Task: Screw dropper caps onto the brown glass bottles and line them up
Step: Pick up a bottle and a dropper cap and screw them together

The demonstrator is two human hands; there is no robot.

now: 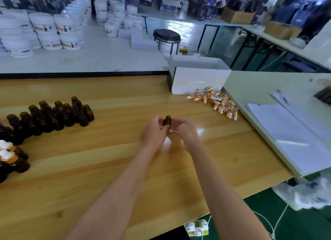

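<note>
My left hand [155, 132] grips a small brown glass bottle [167, 121] upright above the middle of the wooden table [107, 168]; its mouth is uncapped. My right hand [186, 132] is close beside the bottle with fingers curled; a thin glass pipette seems to run from it toward the bottle, but I cannot tell for sure. Several uncapped brown bottles [53, 114] stand in rows at the left. Capped bottles [9, 159] with white bulbs and gold collars stand at the far left edge. A pile of gold and white dropper caps [218, 103] lies at the right.
A white open box [197, 78] stands behind the cap pile. A pale board with white sheets [290, 132] adjoins the table on the right. Behind the table are white tubs [44, 30] and a black stool [166, 37].
</note>
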